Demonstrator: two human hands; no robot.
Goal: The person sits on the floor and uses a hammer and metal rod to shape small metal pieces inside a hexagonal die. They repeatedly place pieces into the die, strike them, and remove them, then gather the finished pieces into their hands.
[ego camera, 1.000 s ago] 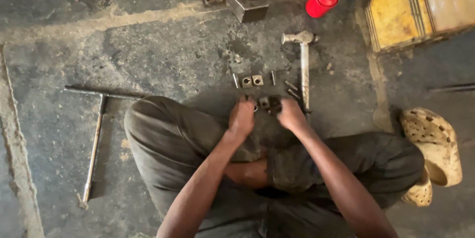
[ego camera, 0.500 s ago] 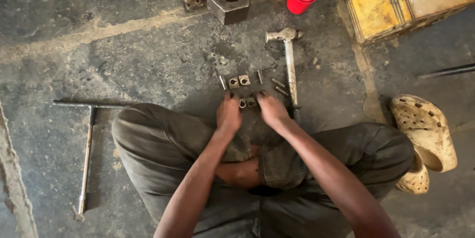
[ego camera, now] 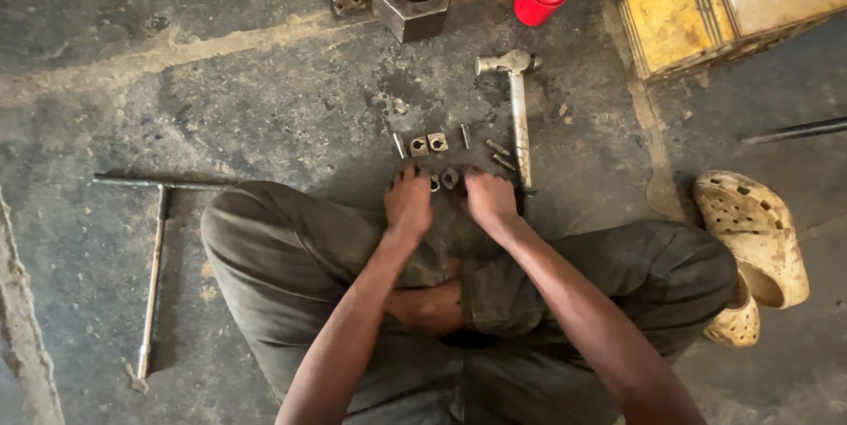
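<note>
Sitting cross-legged on the concrete floor [ego camera: 265, 98], the person has the left hand [ego camera: 408, 203] and right hand [ego camera: 489, 197] down on two small metal nuts [ego camera: 444, 180], just left of the hammer [ego camera: 518, 112] handle's lower end (fingers curled over them; whether they grip, I cannot tell). Two square blocks [ego camera: 427, 143] sit slightly farther up that handle.

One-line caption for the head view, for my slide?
Seated cross-legged, left hand and right hand touch small nuts beside a hammer.

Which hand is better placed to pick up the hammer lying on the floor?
Probably the right hand: it rests just beside the hammer handle's lower end. The left hand lies farther away, beyond the small nuts.
</note>
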